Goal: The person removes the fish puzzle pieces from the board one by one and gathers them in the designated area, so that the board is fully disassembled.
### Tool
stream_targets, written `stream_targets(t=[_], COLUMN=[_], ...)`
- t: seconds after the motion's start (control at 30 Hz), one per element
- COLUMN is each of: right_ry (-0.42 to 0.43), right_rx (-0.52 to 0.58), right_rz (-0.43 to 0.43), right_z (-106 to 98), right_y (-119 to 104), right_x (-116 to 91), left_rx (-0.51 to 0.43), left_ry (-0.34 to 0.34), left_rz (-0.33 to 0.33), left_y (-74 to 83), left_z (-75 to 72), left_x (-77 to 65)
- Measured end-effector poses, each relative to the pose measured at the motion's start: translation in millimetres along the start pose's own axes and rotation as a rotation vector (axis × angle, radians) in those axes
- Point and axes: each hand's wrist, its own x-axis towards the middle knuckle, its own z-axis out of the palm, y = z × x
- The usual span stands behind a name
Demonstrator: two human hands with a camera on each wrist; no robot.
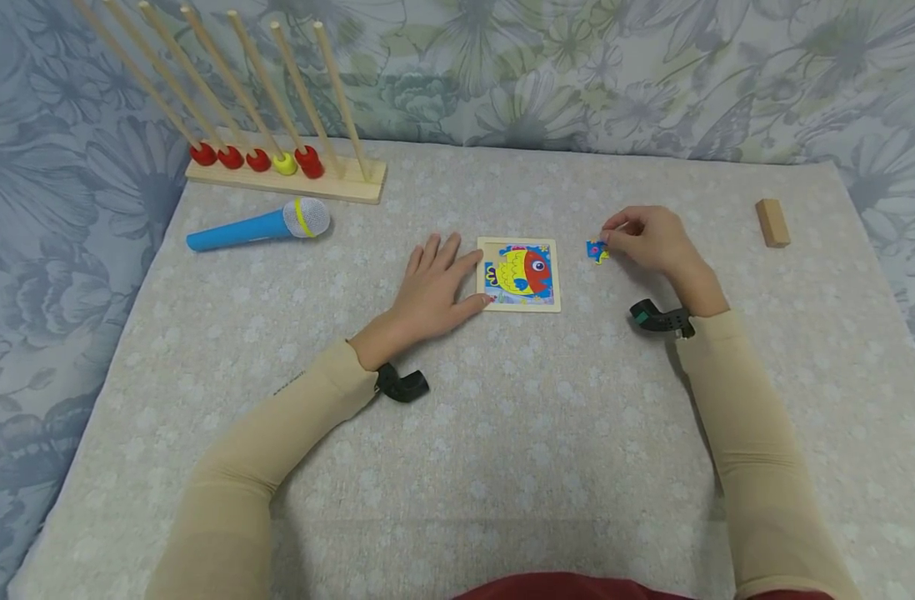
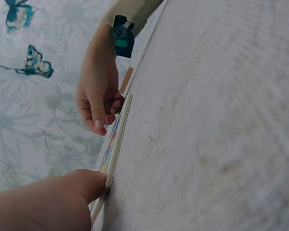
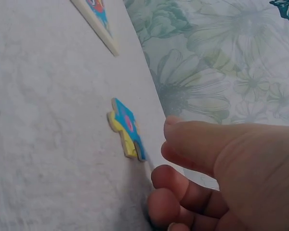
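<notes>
A small square wooden fish puzzle (image 1: pixel 521 309) lies mid-table, its fish yellow-bodied with a red head. Fingers spread, my left hand (image 1: pixel 435 292) rests on the cloth at the board's left side. Its thumb (image 2: pixel 94 183) touches the board's edge in the left wrist view. To the right of the board is a blue and yellow puzzle piece (image 3: pixel 124 127) with a pink spot. My right hand (image 1: pixel 648 237) is loosely curled above it. Its fingertips overlap the piece in the head view, while the right wrist view shows a gap between them.
A blue toy microphone (image 1: pixel 240 232) lies at the left. Behind it stands a wooden peg stand (image 1: pixel 352 190) with red and yellow beads (image 1: pixel 284 163). A small wooden block (image 1: pixel 772 223) is at the far right. Floral fabric (image 1: pixel 547 75) rises behind the table.
</notes>
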Motion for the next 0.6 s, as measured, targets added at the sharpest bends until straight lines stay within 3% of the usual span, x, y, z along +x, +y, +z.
stream_targets(t=[0.3,0.6], right_ry=[-0.015,-0.174], right_rx=[0.018,-0.031], right_rz=[-0.046,-0.268], right_z=[-1,32], right_y=[-17,-71], right_x=[-1,14], left_rx=[-0.001,-0.002], left_ry=[-0.009,-0.016], left_rz=[0.001,-0.008], left_y=[1.2,-0.5], left_z=[-0.5,-1.7], left_x=[1.7,0.3])
